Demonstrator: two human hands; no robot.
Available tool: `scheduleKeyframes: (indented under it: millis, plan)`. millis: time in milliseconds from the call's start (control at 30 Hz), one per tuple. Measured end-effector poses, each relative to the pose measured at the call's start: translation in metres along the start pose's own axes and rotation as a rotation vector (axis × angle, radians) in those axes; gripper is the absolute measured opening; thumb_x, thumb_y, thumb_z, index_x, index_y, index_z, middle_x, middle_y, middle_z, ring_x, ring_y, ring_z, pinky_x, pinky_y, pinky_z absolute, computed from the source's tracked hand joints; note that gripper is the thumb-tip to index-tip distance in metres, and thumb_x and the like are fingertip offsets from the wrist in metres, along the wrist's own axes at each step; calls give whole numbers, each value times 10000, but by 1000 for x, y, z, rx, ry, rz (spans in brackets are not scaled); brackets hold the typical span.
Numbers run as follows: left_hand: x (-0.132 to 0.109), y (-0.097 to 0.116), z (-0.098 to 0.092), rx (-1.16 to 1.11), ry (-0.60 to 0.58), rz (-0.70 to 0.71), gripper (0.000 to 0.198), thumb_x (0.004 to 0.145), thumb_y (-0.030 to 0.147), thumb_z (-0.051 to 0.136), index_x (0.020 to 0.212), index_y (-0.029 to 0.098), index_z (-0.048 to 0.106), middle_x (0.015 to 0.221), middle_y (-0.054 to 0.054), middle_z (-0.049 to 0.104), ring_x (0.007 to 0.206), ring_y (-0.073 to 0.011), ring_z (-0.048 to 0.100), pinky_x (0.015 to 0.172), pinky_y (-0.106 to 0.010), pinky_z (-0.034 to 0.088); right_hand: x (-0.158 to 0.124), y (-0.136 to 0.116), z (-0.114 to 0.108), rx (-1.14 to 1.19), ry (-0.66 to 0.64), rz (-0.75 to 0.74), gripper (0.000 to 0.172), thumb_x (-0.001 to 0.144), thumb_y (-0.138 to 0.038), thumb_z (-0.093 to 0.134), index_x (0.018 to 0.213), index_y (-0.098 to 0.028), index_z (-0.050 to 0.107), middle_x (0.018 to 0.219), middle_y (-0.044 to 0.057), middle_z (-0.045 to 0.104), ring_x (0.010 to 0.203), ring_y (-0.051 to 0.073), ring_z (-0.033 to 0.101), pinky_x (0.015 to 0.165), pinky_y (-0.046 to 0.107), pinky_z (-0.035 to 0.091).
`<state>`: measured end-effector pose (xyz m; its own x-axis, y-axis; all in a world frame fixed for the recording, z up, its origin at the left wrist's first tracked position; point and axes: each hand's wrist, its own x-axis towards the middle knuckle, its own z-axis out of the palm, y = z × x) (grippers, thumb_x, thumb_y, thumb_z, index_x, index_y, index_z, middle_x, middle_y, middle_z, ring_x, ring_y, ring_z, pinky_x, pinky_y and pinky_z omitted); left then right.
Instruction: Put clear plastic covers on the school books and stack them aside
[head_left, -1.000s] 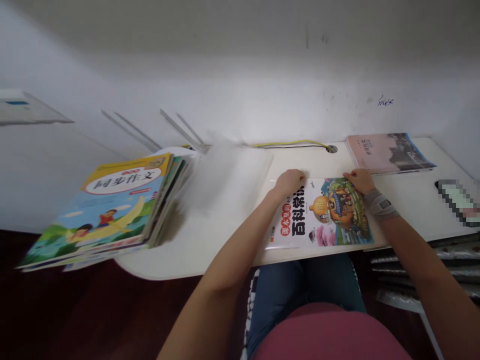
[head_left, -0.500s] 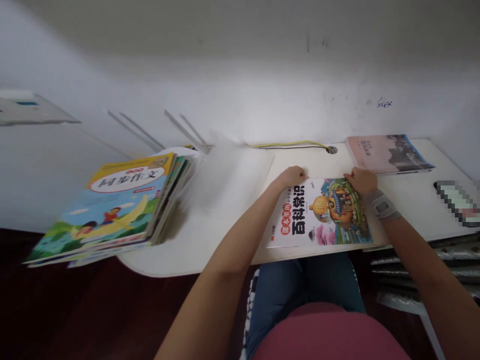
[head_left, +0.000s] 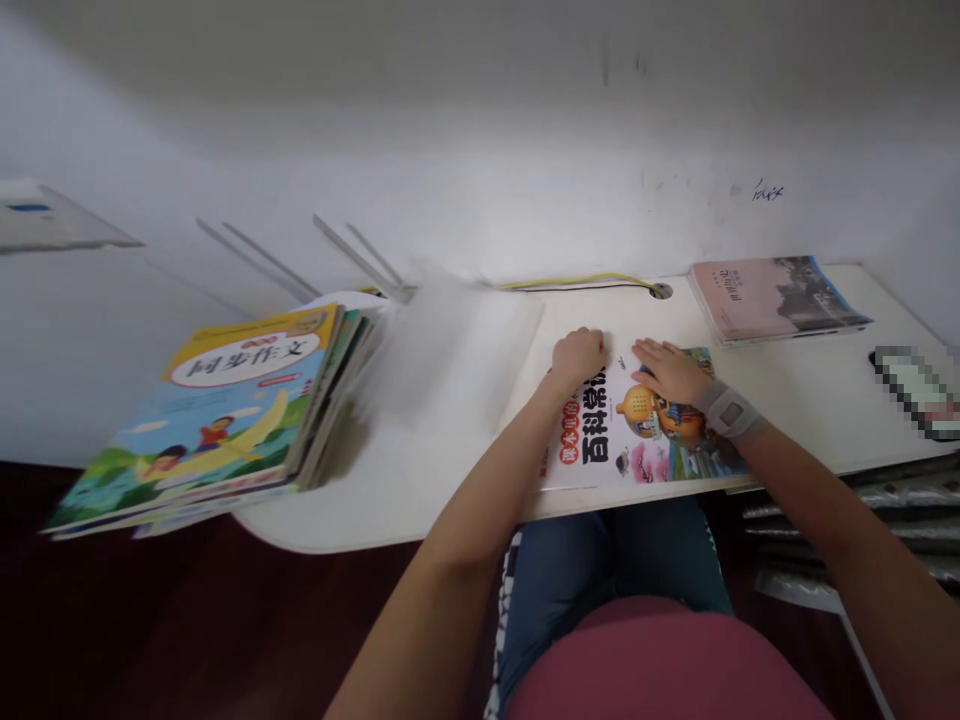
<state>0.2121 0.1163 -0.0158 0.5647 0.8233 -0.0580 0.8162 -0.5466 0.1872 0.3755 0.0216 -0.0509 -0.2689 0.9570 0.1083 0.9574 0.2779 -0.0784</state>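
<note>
Directly under right grip (head_left: 670, 372): illustrated book (head_left: 619, 428); left grip (head_left: 580, 356) at far edge.

From close above, the head-worn camera looks forward and down over the desk (head_left: 390, 495).

1. Desk (head_left: 322, 515), white, rounded left corner.
2. Book stack (head_left: 225, 400), yellow-and-blue cover uppermost, at the desk's left end.
3. Pink-covered book (head_left: 776, 300), grey landscape print, atop others, rear right.
4. Smartphone (head_left: 919, 393), pixelated, lying far right.
5. Yellow cable (head_left: 562, 281) and black cable (head_left: 585, 289), meeting round cable hole (head_left: 661, 291).
6. Wall (head_left: 517, 190), white, bearing blue handwriting (head_left: 768, 191).
</note>
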Motion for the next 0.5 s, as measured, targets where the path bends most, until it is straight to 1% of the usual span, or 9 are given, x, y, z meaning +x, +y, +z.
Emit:
scheduleKeyframes:
  millis: [100,200,267,367,500]
  plan:
    - [-4,-10,1,6,21,-48,292,873,268,418,1005,171,660,1078,-142,641,1010,-277,603,814,-368,465,-20,28,-2,-11,-4,51,587,959,-448,277,1379,-66,423,1465,164,400,1372,269,336,1097,451,292]
    - [-11,-26,-2,9,39,-98,299,889,300,412,993,172,662,1066,-143,650,999,-278,604,826,-379,452,-36,48,-3,-47,-9,121,625,958,-466,252,1393,-40,394,1469,186,384,1381,279,316,1098,447,286]
    - [-15,-36,-4,26,52,-129,321,897,357,421,976,166,666,1041,-146,661,973,-283,611,837,-390,440,-42,52,-1,-63,-11,145,642,956,-477,244,1400,-33,379,1472,191,378,1382,287,313,1096,449,286]
    - [-18,-47,-5,84,71,-152,384,896,443,431,937,151,675,991,-154,674,948,-289,618,833,-386,432,-43,53,3,-74,8,152,653,952,-493,241,1394,-36,391,1468,190,386,1375,292,323,1097,449,283]
    - [-15,-58,1,97,75,-109,381,914,430,401,945,161,668,999,-145,672,952,-266,614,763,-329,439,-41,54,10,-77,55,150,645,949,-497,247,1387,-52,407,1461,185,399,1367,284,337,1100,449,275]
